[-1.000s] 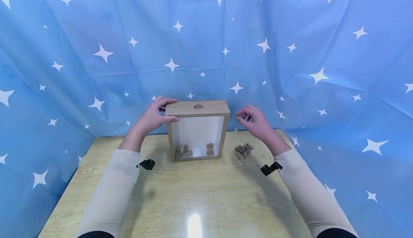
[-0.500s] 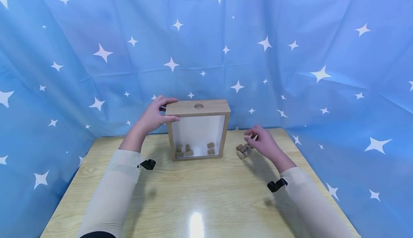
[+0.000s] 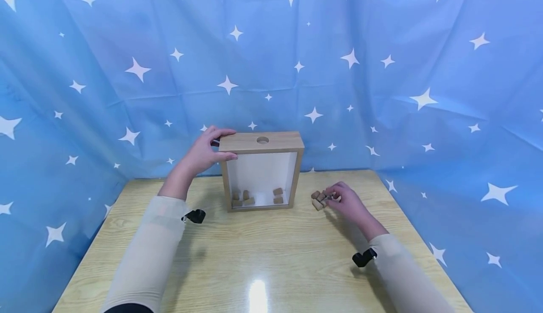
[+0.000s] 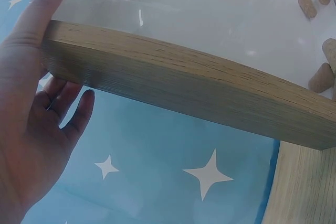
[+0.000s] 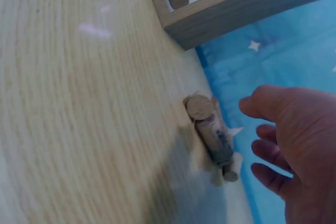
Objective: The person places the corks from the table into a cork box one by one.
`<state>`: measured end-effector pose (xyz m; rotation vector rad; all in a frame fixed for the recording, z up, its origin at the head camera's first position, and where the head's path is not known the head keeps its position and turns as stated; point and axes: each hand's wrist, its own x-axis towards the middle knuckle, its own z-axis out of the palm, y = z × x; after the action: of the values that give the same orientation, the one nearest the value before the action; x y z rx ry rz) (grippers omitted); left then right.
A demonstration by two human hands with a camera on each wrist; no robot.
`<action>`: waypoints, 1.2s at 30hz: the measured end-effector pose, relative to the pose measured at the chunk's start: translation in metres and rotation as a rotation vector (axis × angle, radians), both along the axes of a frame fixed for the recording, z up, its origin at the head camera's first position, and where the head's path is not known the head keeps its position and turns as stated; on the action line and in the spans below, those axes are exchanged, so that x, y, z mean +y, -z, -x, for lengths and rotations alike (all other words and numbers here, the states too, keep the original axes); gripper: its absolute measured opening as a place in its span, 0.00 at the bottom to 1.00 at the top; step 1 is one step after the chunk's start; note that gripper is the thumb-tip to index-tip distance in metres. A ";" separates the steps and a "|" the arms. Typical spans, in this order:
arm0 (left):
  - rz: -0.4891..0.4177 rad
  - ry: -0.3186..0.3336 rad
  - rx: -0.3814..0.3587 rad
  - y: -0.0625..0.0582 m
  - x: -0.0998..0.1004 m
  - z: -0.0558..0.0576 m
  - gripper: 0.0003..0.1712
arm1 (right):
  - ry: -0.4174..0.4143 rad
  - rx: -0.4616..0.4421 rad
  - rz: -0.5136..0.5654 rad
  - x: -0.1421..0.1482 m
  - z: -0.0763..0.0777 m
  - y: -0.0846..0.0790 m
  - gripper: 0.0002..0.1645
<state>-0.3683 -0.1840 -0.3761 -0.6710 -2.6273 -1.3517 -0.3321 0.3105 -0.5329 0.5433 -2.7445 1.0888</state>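
A shallow wooden box (image 3: 271,141) with a clear front and a round hole in its top stands upright on the table. Several corks (image 3: 249,201) lie along its floor inside. My left hand (image 3: 200,155) grips the box's top left corner, thumb on the front and fingers reaching over the top and behind. Right of the box sits a small pile of corks (image 3: 316,205). My right hand (image 3: 349,205) is at this pile, its fingertips over the right side. In the right wrist view the thumb and fingers are apart and slightly bent beside the corks (image 5: 214,139), with nothing held.
The box and pile are on a light wood-grain table (image 3: 263,251), near its back edge. A blue curtain with white stars (image 3: 271,58) hangs close behind and around the sides. Black wrist cameras (image 3: 195,216) sit on both sleeves.
My right hand has come down from beside the box's upper right to the cork pile on the table. The left hand and the box stay in place.
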 end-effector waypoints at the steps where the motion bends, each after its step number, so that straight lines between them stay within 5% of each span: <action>1: 0.000 0.000 0.001 0.000 0.000 0.000 0.43 | 0.000 -0.007 0.002 0.000 -0.001 0.002 0.16; 14: -0.018 0.000 -0.001 0.000 0.001 -0.001 0.43 | -0.015 -0.007 -0.039 0.004 0.000 0.021 0.17; 36: -0.025 -0.006 -0.005 0.001 0.001 -0.002 0.42 | -0.010 -0.044 -0.125 0.009 0.001 0.028 0.10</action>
<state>-0.3667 -0.1825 -0.3766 -0.6568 -2.6093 -1.3841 -0.3332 0.3194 -0.5612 0.5564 -2.8657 0.9466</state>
